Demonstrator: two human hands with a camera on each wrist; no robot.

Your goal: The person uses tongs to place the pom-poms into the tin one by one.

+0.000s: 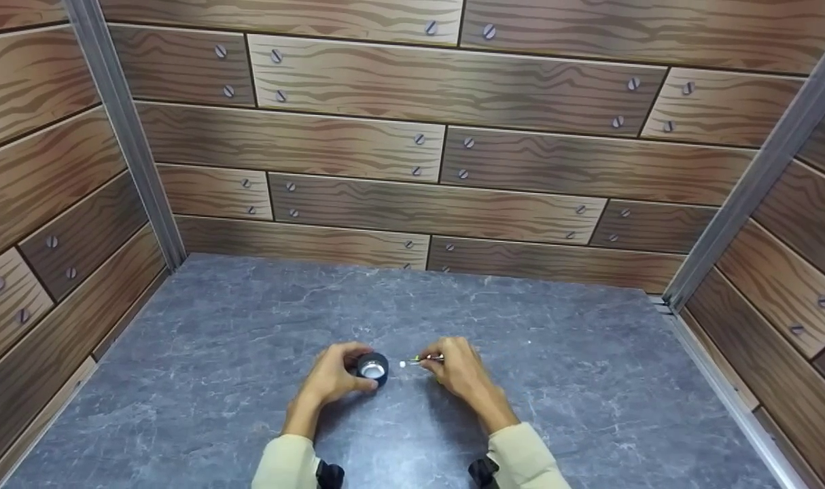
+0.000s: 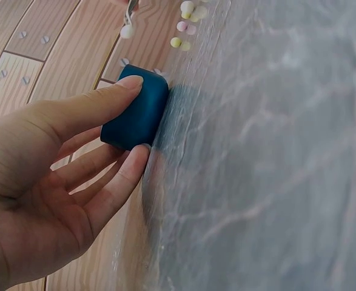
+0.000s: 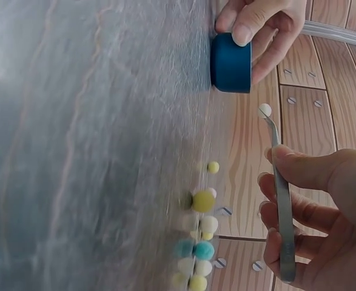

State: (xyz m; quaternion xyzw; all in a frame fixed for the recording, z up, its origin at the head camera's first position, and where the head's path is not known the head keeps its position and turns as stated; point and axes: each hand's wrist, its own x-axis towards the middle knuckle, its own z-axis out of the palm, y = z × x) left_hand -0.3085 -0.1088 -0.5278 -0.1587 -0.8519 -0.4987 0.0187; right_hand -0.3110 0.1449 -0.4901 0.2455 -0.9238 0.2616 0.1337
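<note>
My left hand [image 1: 331,377] grips a small dark blue cup [image 2: 138,112] on the tabletop, thumb on one side and fingers on the other. Seen from above, the cup's mouth faces up and its inside looks silvery. Opposite it, my right hand [image 1: 459,370] holds bent-tip metal tweezers [image 3: 285,224] between thumb and fingers. A small white ball [image 3: 264,110] is pinched at their tip, off the table and a short gap from the cup. Several small balls lie on the table near the right hand, among them a yellow ball [image 3: 203,201] and a teal ball [image 3: 204,249].
The grey marbled tabletop [image 1: 263,326] spreads around both hands. Wood-patterned walls [image 1: 358,149] enclose it at the back and sides, with metal posts [image 1: 124,129] in the corners. In the head view, the right hand mostly hides the loose balls.
</note>
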